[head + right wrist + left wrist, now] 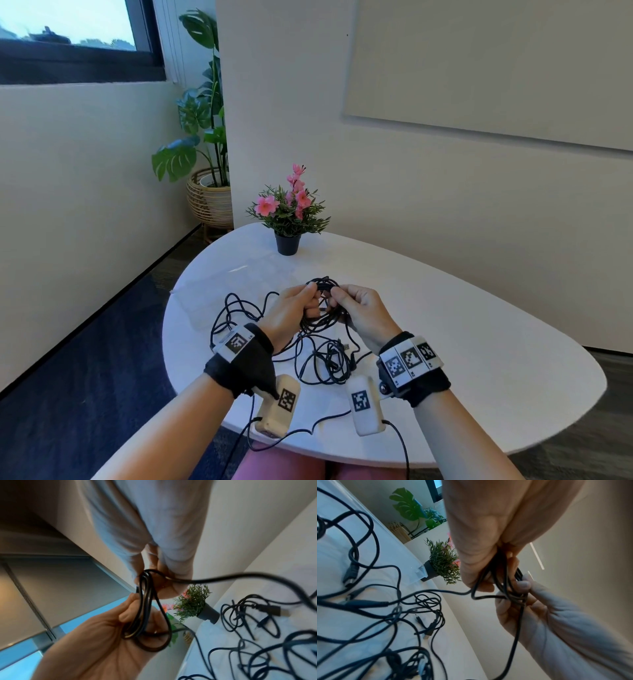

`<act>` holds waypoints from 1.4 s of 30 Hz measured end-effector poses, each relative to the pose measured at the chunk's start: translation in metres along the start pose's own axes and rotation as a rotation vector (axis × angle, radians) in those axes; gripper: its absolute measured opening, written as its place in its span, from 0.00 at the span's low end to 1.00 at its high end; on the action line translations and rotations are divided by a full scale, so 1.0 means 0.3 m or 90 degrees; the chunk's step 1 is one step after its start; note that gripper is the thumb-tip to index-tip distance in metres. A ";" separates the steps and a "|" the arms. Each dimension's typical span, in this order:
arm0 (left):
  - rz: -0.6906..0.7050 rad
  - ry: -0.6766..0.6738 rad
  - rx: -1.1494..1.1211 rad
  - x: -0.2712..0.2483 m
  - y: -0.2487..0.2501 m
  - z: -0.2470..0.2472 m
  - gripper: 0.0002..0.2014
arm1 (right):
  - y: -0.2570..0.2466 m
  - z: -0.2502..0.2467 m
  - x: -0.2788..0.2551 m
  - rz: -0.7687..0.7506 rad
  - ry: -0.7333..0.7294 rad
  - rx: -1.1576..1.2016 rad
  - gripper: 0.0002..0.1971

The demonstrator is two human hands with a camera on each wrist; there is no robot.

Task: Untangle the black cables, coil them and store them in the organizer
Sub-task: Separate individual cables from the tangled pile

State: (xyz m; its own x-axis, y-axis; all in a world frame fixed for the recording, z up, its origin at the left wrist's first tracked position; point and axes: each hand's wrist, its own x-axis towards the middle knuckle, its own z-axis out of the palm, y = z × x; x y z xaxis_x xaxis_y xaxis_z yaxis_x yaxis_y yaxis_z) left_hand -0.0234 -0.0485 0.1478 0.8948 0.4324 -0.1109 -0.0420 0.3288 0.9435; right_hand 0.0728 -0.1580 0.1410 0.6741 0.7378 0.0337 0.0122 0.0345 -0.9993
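Both hands are raised a little above the white table (445,342) and hold one bundle of black cable loops (323,289) between them. My left hand (310,294) grips the bundle (510,585) from the left, fingers curled round the strands. My right hand (337,297) pinches the same loops (145,608) from the right, thumb on top. One strand trails from the bundle down to a loose tangle of black cables (318,359) on the table under my wrists. A USB plug (274,611) lies in that tangle. A clear plastic container (419,572), hard to make out, stands on the left of the table.
A small black pot of pink flowers (287,219) stands at the far edge of the table. A tall green plant in a wicker basket (209,202) sits on the floor by the wall. The table's left edge (164,329) is close to the tangle.
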 end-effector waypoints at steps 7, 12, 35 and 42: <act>-0.007 0.011 -0.152 -0.002 0.014 -0.006 0.15 | 0.002 0.035 -0.011 -0.010 -0.020 0.046 0.06; -0.013 0.080 -0.194 0.013 -0.050 -0.004 0.15 | 0.042 0.022 -0.021 -0.018 0.026 -0.071 0.08; 0.102 0.147 0.528 0.011 0.032 -0.148 0.08 | -0.054 -0.128 -0.029 -0.261 0.246 -0.415 0.10; 0.047 0.118 0.370 0.000 0.046 -0.106 0.12 | -0.087 -0.236 -0.007 -0.199 0.335 -0.363 0.09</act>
State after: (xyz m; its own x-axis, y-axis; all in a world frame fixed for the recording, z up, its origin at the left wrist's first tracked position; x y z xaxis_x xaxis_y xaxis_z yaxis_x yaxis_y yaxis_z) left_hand -0.0380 -0.0173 0.1508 0.8046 0.5924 -0.0413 0.1941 -0.1966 0.9611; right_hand 0.1233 -0.2083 0.1661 0.8330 0.3352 0.4403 0.5319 -0.2659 -0.8039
